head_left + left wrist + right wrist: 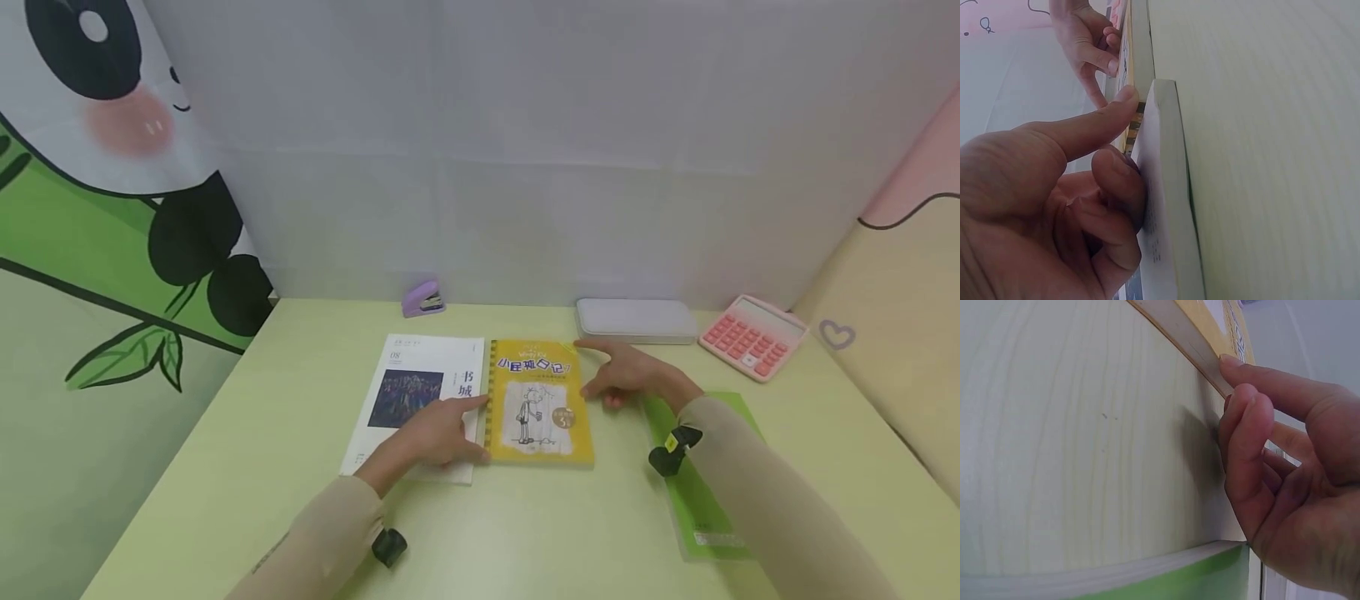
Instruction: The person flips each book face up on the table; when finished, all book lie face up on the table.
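Observation:
A yellow book (540, 417) with a cartoon figure on its cover lies flat between both hands. My left hand (444, 429) touches its left edge with an extended thumb and index finger. In the left wrist view, the remaining fingers of that left hand (1066, 194) are bent against a white book (1160, 206). This white book (423, 354) lies just left of the yellow one, partly covered by the hand and wrist. At the yellow book's right edge, my right hand (628, 371) touches with spread thumb and index finger; its other fingers are folded (1247, 450).
A green book (712, 500) lies under the right forearm. Along the back stand a purple stapler (422, 300), a white flat case (637, 320) and a pink calculator (753, 337). A pale curtain (480, 167) hangs behind the yellow-green table (240, 442).

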A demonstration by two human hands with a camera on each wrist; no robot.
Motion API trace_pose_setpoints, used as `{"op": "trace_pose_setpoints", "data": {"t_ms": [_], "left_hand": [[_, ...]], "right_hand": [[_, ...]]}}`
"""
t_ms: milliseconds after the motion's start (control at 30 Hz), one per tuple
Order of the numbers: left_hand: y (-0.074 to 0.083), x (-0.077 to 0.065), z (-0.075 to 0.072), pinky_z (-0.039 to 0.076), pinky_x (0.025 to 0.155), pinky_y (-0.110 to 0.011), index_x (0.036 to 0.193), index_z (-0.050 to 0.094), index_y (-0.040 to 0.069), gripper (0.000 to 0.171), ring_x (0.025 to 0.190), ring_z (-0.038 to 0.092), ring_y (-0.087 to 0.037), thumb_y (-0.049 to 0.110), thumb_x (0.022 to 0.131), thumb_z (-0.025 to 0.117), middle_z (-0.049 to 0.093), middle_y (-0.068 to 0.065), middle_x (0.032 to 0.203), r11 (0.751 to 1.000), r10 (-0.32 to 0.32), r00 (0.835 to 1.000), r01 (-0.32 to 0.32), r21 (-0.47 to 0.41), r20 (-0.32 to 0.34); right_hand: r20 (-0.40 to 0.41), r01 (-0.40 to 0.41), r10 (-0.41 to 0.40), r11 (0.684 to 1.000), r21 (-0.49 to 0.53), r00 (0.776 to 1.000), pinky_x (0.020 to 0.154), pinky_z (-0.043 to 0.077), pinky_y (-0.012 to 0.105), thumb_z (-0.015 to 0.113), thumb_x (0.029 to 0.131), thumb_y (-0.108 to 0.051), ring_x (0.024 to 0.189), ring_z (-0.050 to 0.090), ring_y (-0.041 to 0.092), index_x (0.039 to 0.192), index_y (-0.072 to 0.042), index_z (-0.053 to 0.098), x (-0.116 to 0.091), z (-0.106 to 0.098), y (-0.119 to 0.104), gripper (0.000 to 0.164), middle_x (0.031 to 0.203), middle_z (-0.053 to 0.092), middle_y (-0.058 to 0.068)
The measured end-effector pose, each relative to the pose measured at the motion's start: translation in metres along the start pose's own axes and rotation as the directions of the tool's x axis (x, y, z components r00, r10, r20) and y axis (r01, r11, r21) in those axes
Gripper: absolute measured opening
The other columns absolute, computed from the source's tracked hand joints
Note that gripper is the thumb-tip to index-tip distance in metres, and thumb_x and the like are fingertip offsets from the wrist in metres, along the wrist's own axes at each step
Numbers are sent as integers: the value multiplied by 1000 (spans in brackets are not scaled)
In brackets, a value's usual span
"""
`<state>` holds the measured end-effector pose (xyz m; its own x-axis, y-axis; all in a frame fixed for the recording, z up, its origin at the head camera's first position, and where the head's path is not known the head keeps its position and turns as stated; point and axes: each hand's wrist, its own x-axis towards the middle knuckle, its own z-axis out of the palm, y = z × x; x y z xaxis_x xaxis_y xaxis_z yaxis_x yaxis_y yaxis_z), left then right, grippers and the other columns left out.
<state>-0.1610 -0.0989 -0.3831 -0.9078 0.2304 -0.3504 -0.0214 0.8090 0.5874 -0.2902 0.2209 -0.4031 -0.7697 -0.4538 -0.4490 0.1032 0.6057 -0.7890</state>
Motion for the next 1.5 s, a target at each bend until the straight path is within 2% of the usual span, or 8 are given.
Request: {"op": "trace_pose_setpoints", "data": {"t_ms": [300,533,700,900,1100,1300,1367,1500], "left_hand": [[0,2,-3,43,51,-27,162,45,20,92,53,50,-15,22,83,91,61,-6,82,999,10,1000,-10,-33,-11],[1,6,-1,45,52,-27,162,44,19,94,55,53,-15,24,82,92,63,-6,84,999,36,999,-36,-6,15],[4,7,-5,44,53,-27,162,44,20,94,58,52,-15,24,82,92,63,-7,84,999,35,999,-34,-26,18],[14,1,-12,41,54,-27,160,49,17,87,56,53,-15,27,84,90,62,-6,79,998,62,998,-61,19,-26],[27,-5,-7,41,60,-28,151,60,17,68,65,56,-15,31,89,86,62,-1,76,986,141,988,-135,94,-61],[32,-10,6,42,60,-28,140,70,16,48,66,56,-14,29,94,80,63,3,75,976,198,977,-189,109,-80],[35,-11,9,42,59,-27,138,71,16,46,66,56,-14,28,95,80,63,3,75,975,205,976,-198,105,-67],[42,-12,17,40,59,-26,138,71,14,46,66,54,-13,28,94,80,62,2,76,969,230,972,-226,96,-38]], "right_hand": [[-7,21,-21,999,25,1000,54,48,24,82,90,-9,56,55,12,170,-22,22,1,-2,-2,100,76,65,7],[-7,-13,13,999,49,1000,55,50,24,82,90,-8,55,56,12,170,-22,21,-6,-3,1,102,73,65,6],[-49,-12,14,999,41,999,59,53,26,82,90,-11,58,59,13,170,-20,20,-21,-14,-7,101,76,65,6],[-149,44,-37,998,44,988,62,56,29,81,92,-12,60,60,13,165,-12,35,-58,-46,-12,86,80,66,8],[-211,87,-98,994,-61,973,67,59,33,78,95,-15,70,62,18,155,-3,50,-98,-67,10,67,88,68,8],[-239,80,-115,985,-154,964,64,54,31,73,98,-13,73,56,16,145,3,60,-114,-76,51,51,99,61,12],[-248,59,-104,981,-184,963,64,52,31,73,98,-15,77,54,16,143,3,62,-118,-78,64,50,107,59,14],[-277,8,-78,970,-245,958,70,50,32,75,96,-22,98,55,23,143,1,63,-124,-80,88,53,133,60,26]]}}
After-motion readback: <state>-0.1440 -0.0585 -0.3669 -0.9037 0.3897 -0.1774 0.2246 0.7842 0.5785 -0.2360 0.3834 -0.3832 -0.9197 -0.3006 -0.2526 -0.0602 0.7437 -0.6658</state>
